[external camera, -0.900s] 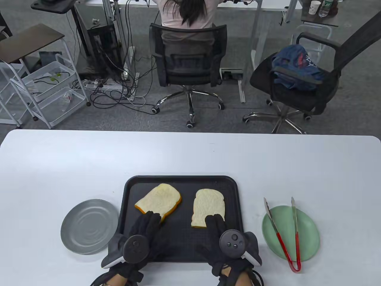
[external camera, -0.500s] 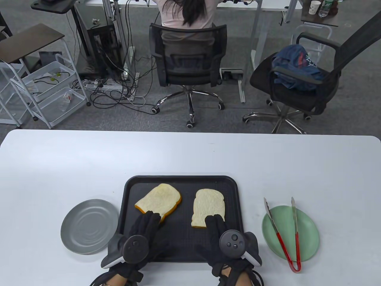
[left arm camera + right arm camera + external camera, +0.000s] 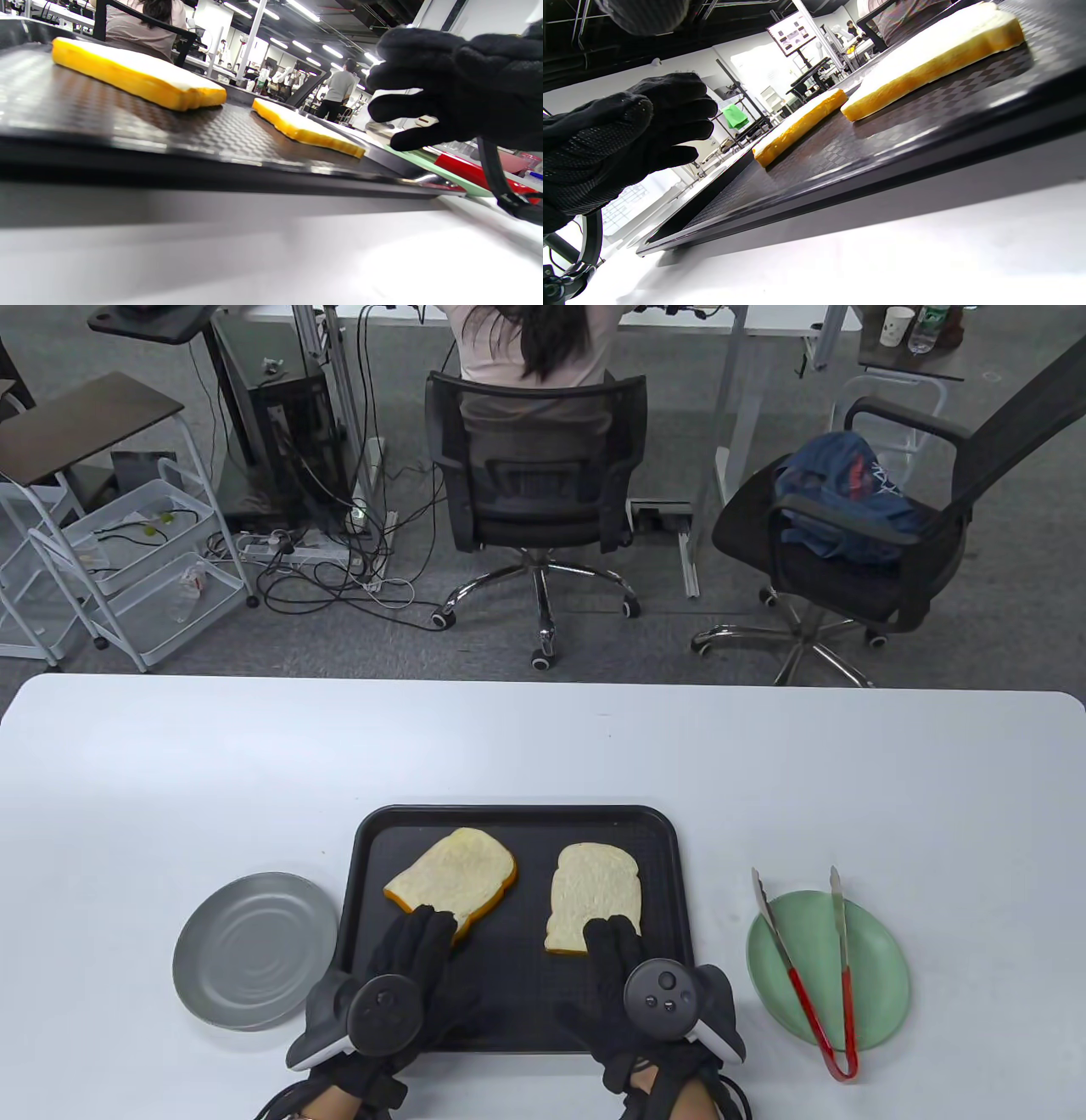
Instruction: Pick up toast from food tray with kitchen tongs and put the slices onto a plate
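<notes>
My left hand (image 3: 399, 984) and right hand (image 3: 645, 984) hover over the tray's (image 3: 517, 819) near edge, fingers loosely curled, holding nothing; tongs (image 3: 806, 967) lie across the green plate (image 3: 882, 959).

Black tray (image 3: 365, 848), yellow-crusted toast (image 3: 454, 878), green plate (image 3: 882, 967), red-handled tongs (image 3: 814, 984), grey plate (image 3: 254, 950).

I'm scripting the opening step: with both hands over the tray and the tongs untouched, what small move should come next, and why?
Probably the right hand should shift right and take the tongs by their red handle end. Both toast slices still lie on the black tray, neither hand holds anything, and the tongs lie across the green plate on that hand's side.
</notes>
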Demonstrator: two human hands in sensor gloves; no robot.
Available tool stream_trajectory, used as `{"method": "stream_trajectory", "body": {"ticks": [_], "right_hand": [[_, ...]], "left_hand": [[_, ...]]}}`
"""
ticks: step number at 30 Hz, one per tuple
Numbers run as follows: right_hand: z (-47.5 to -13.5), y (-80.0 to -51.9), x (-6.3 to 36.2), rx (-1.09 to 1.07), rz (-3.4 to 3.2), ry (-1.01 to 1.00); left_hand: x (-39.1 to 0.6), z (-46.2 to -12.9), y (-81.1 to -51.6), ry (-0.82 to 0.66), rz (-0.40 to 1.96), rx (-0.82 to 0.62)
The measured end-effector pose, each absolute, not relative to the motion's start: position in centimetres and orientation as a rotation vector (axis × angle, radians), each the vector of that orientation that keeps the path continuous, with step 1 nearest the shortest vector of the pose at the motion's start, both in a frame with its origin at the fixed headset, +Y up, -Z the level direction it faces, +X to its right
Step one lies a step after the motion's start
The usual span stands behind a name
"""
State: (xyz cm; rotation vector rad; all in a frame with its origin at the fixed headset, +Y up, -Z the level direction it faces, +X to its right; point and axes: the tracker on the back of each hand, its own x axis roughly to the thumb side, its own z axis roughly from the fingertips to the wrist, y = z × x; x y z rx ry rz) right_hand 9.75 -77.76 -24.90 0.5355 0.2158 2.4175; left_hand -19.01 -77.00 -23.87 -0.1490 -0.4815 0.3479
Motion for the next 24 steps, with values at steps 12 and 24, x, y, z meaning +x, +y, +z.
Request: {"method": "stream_trajectory", "body": {"ticks": [12, 24], "right_hand": [[-24.94, -77.82, 9.66, 0.534, 2.426, 0.233], [-24.97, -77.79, 9.68, 0.522, 2.444, 0.209]], "left_hand": [[-19.05, -23.83, -76.91, -0.488, 0.350, -0.142], [-18.97, -23.69, -76.90, -0.500, 0.371, -0.146]]}}
